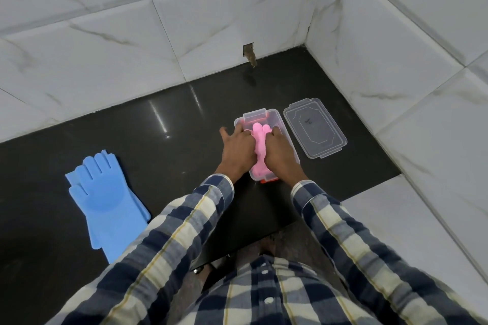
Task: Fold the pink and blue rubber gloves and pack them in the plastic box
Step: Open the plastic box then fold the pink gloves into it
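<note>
The folded pink gloves [259,144] lie lengthwise inside the clear plastic box [274,116] on the dark counter. My left hand [239,148] presses on their left side and my right hand [280,152] on their right side, fingers curled down into the box against the pink rubber. Pink fingertips stick up at the far end of the box. The blue gloves [105,202] lie flat and stacked, fingers pointing away from me, far to the left on the counter.
The box's clear lid [314,131] lies flat just right of the box. White marble-look tiled walls close the counter at the back and right. A small hole [249,53] shows in the back wall. The counter's front edge runs under my sleeves.
</note>
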`<action>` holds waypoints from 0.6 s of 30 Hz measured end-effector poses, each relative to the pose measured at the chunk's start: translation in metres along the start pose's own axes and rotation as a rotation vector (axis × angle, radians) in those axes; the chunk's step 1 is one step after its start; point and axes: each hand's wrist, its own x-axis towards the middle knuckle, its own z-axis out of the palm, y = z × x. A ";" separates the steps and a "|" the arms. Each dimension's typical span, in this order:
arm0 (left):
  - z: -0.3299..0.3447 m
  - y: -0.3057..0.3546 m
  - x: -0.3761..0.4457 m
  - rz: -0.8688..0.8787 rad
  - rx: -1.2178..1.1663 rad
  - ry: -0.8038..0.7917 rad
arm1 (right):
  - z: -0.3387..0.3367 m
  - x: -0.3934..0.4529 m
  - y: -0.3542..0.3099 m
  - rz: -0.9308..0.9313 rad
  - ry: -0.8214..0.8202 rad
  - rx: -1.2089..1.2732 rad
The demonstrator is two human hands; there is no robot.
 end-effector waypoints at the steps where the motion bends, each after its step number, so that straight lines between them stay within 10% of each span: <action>1: -0.001 0.000 0.002 -0.009 0.010 -0.030 | 0.000 -0.001 -0.001 0.003 0.005 0.001; 8: -0.007 -0.021 -0.001 0.091 -0.234 0.086 | -0.011 0.005 -0.011 -0.026 0.040 -0.017; 18: 0.006 -0.141 -0.073 -0.237 -0.476 0.423 | 0.003 -0.003 -0.128 -0.282 0.175 0.201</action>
